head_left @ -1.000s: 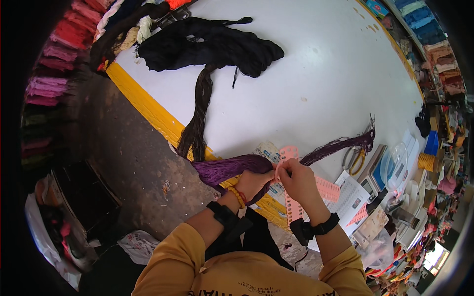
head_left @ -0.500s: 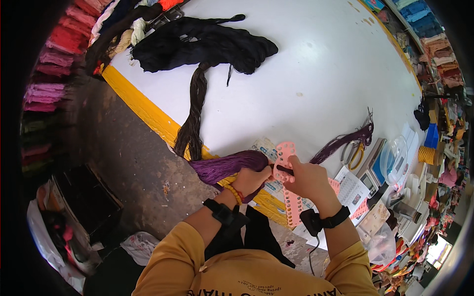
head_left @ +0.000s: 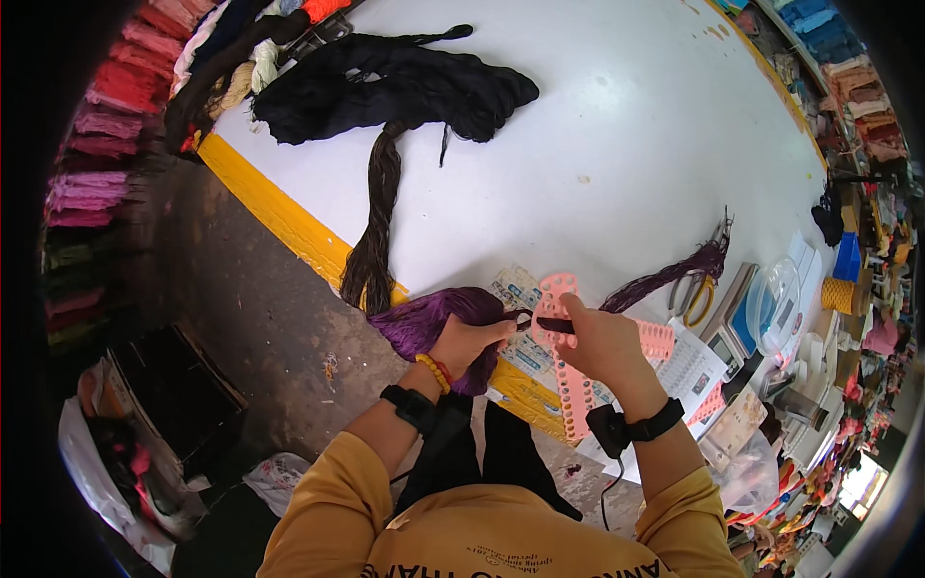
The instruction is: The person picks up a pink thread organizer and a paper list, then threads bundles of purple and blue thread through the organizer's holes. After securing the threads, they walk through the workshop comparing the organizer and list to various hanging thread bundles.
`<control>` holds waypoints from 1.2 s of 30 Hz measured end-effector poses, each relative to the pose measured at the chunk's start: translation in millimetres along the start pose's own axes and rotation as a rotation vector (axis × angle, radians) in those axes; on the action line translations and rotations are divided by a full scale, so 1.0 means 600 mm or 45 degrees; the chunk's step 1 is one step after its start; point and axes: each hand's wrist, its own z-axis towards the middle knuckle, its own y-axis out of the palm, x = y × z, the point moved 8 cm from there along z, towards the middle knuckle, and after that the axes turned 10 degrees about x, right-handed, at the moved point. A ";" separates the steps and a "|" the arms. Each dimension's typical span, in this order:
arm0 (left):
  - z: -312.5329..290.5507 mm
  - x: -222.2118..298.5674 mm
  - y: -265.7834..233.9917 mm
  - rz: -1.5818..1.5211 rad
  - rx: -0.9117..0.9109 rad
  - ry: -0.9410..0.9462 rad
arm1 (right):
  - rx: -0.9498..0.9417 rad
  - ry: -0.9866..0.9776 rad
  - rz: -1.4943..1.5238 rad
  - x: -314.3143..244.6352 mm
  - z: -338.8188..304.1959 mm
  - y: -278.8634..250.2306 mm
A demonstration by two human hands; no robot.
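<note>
My left hand [head_left: 464, 343] is closed at the end of a thick purple thread skein [head_left: 416, 326], which hangs over the table's near edge. Its thumb and fingers pinch a dark strand at the skein's tip. Close on the right, my right hand [head_left: 607, 339] grips a dark purple thread bundle [head_left: 555, 326] in front of a pink perforated board [head_left: 570, 390]. Whether the bundle runs through a hole or only crosses the board cannot be made out. Loose purple threads [head_left: 679, 275] trail from behind the right hand across the white table.
Black skeins [head_left: 395, 87] and a dark brown skein [head_left: 378, 207] lie at the left on the white table [head_left: 597, 125]. Scissors [head_left: 696, 299], printed papers [head_left: 696, 361] and a clear plastic lid [head_left: 774, 308] are at the right. A black box [head_left: 173, 390] stands on the floor.
My left hand has drawn slightly left and down, so the gap to the board is wider and a strand shows there. My right hand stays by the board.
</note>
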 end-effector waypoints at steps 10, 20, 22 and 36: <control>-0.050 0.008 0.038 -0.862 -0.284 -0.367 | 0.044 0.003 0.097 0.014 0.015 0.038; -0.004 -0.020 0.034 0.090 -0.034 -0.287 | 0.204 0.104 -0.103 0.009 0.008 0.029; -0.008 -0.017 0.038 0.032 -0.036 -0.264 | 0.306 -0.137 0.038 -0.035 -0.003 0.028; -0.034 0.009 0.036 -0.508 -0.121 -0.341 | 0.553 -0.173 0.022 -0.022 0.002 -0.011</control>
